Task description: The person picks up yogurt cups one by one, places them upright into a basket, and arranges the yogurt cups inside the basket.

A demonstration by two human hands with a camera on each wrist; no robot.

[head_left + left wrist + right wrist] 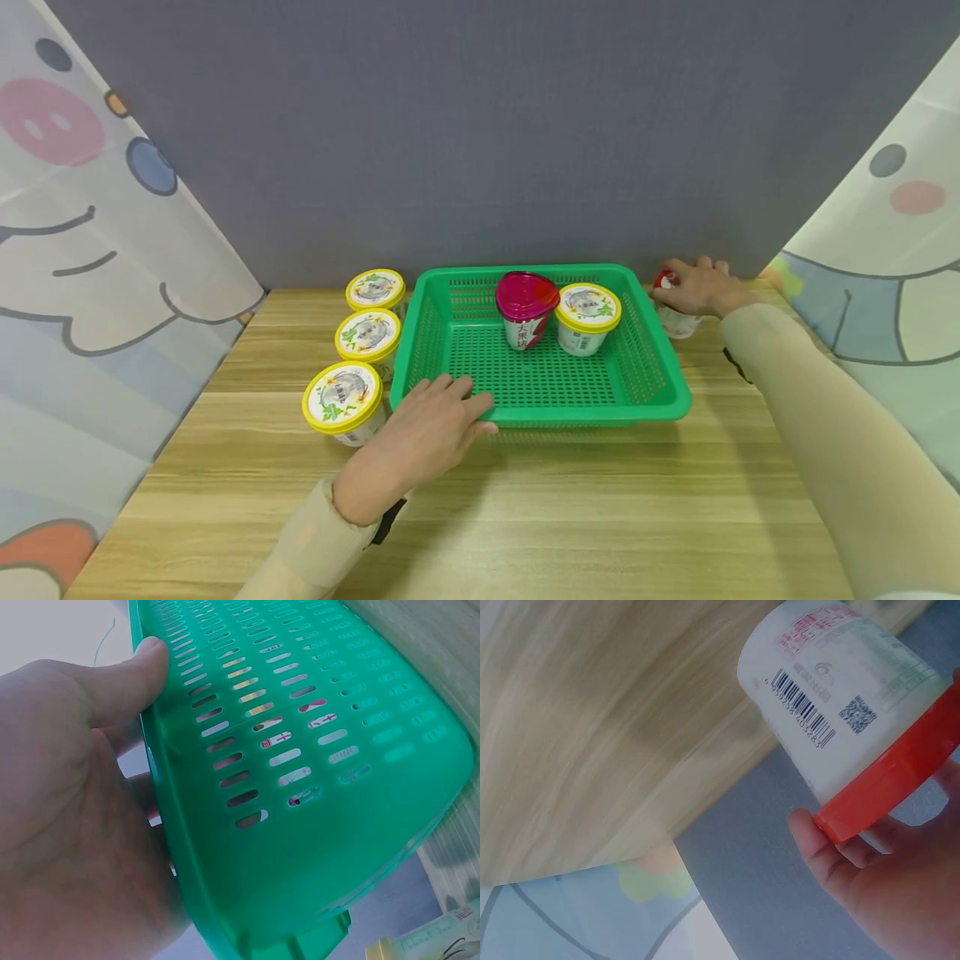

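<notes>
My left hand (423, 429) grips the near rim of a green plastic basket (577, 414). In the left wrist view the thumb lies outside the basket wall (217, 862), with the other fingers partly hidden behind the rim. To the basket's right, my right hand (708, 287) holds a white yogurt cup (679, 325) by its red lid (892, 780). A barcode shows on that cup's side in the right wrist view. Inside the basket stand a tub with a deep pink lid (527, 293) and a yellow-lidded tub (587, 308), side by side.
Left of the basket, three yellow-lidded tubs stand in a row: a far one (375, 287), a middle one (367, 333) and a near one (342, 396). The wooden table (585, 517) meets a grey panel (480, 142) at the back. Printed curtains hang on both sides.
</notes>
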